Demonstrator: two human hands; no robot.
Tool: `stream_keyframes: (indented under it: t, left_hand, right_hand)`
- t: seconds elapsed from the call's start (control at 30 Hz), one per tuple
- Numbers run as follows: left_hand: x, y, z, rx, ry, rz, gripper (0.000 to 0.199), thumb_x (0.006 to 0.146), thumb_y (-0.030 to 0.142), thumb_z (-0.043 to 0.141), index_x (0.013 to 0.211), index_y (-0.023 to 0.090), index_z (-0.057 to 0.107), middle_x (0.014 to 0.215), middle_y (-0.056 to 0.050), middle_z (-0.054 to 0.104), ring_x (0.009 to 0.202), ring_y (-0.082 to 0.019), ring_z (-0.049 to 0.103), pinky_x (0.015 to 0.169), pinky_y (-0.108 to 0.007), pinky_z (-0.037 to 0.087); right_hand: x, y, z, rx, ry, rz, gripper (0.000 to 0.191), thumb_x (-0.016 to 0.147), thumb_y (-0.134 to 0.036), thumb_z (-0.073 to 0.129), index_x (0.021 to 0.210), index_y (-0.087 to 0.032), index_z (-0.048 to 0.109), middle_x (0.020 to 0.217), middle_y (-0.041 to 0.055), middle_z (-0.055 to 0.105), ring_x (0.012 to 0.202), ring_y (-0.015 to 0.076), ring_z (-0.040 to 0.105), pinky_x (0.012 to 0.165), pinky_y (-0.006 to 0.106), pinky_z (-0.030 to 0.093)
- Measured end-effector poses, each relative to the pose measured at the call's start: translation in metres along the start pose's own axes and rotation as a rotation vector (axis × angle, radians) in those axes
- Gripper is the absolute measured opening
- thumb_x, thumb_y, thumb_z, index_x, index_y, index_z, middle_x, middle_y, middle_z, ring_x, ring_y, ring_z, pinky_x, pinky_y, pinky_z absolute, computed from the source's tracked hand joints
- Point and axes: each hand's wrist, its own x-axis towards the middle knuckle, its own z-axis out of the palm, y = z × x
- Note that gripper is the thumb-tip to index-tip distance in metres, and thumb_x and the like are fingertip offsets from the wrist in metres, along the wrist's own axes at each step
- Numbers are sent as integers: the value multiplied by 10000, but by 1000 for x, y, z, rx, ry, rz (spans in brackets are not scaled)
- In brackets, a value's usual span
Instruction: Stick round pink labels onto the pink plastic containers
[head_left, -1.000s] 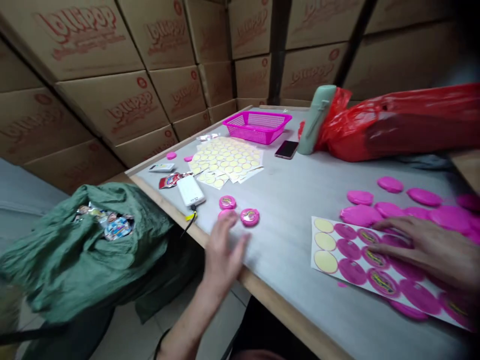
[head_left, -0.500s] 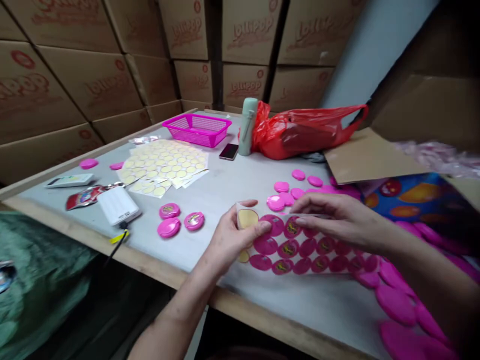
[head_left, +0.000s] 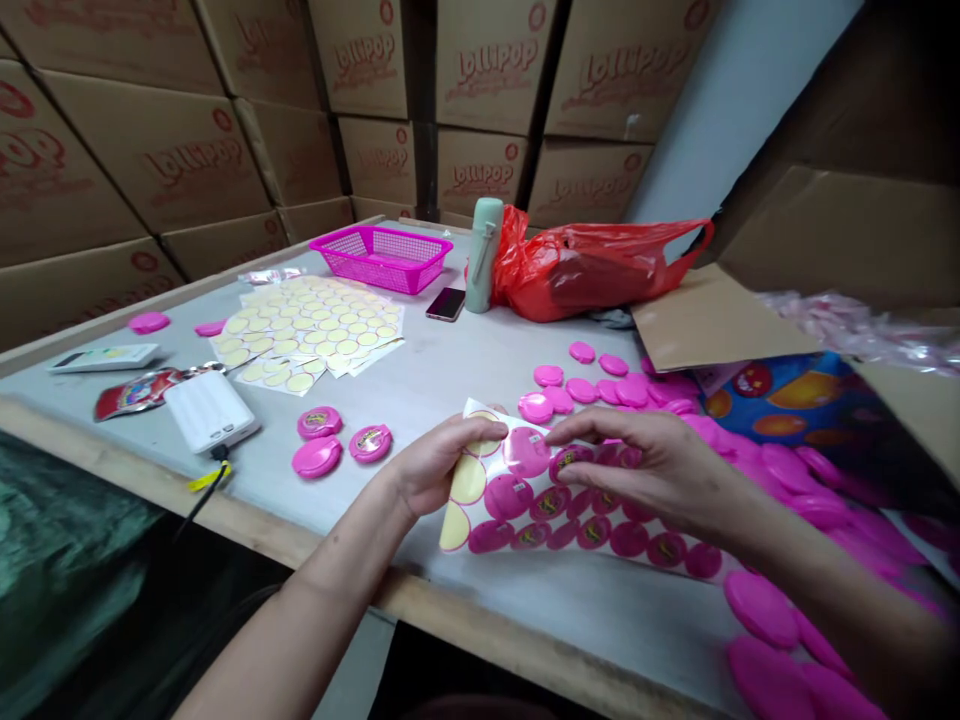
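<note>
Curving over the table (head_left: 450, 365), the sticker sheet (head_left: 510, 497) is pinched at its yellow-spotted end by the left hand (head_left: 429, 467); the right hand (head_left: 660, 465) touches a pink sticker (head_left: 571, 457), grip unclear. A steep pull could tear it; a dragging sheet could scatter the pink discs (head_left: 632, 393) beyond.

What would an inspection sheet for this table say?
Surface: grey tabletop, wooden edge.
Job's things: glossy white sheet with pink and yellow circles; scattered round pink plastic pieces.
Clutter: magenta plastic basket, pale-green bottle, dark phone, red plastic bag.
Grip: left hand holds sheet's left end; right hand at its circles, hold unclear.
Cables: black cable at white rectangular device.
Surroundings: stacked brown cardboard cartons.
</note>
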Motion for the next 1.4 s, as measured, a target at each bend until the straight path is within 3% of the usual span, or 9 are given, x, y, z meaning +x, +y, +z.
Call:
stream_keyframes:
  t: [0.27,0.6,0.77,0.97,1.07,1.17,1.23,1.3,1.4]
  left_hand:
    - [-3,0,-4,-48,-105,13,212,732,198,742,693,149,540,581,42,497,490,-58,451,489,-177,364]
    - [3,-8,-7,-113,-22,-118,198,715,184,752,756,156,560,634,22,565,528,-81,541,557,-200,436]
    - [5,-9,-13,-144,66,-146,177,728,193,736,763,164,565,674,1,622,573,-109,611,614,-235,492]
    - [9,-7,-18,-152,153,-118,163,729,163,707,691,168,548,599,17,602,506,-100,588,548,-225,460]
    - [9,-5,-13,-157,142,-134,135,724,153,717,736,161,582,629,4,638,529,-111,607,579,-234,481]
    - [0,-5,-7,-187,137,-119,262,762,370,733,867,146,645,736,-61,713,667,-196,691,698,-323,547]
    - [-11,-10,-2,-256,123,-5,541,776,608,674,1017,124,669,874,-130,749,838,-279,727,787,-393,559]
    - [-24,-21,4,-340,97,156,739,767,746,606,1168,127,654,1046,-167,748,1028,-327,705,877,-423,544]
    - [-36,-48,15,-338,94,282,715,752,680,706,1254,174,647,1217,-149,715,1186,-319,642,977,-408,507]
  right_hand:
    - [-10,-3,4,-34,-19,-39,211,910,-252,711,1118,-284,699,1013,-41,785,880,127,750,748,211,568]
    - [-14,9,18,-537,367,-538,195,880,-91,714,1015,-223,762,914,60,749,851,212,699,747,363,538]
    - [-32,24,21,-511,374,-550,357,834,-31,724,1095,-275,746,892,29,738,842,212,686,755,384,554]
    - [-54,22,12,-125,606,-236,510,792,-143,792,1208,-422,698,1144,31,698,1090,300,668,935,505,561]
    - [-39,22,23,80,362,20,763,852,-276,766,1520,-393,416,1316,73,658,1227,312,627,1004,537,529]
    - [-17,27,34,356,166,206,843,894,-353,712,1599,-316,251,909,9,727,829,209,725,705,355,611]
    - [-7,32,36,528,264,264,849,869,-369,729,1586,-274,283,721,-57,660,603,144,654,541,251,546]
    - [-4,36,34,585,410,288,857,823,-362,774,1557,-259,344,708,-68,650,570,125,630,507,219,510]
    - [-8,34,30,525,514,281,830,829,-337,777,1549,-286,365,739,-57,677,611,141,661,529,228,525]
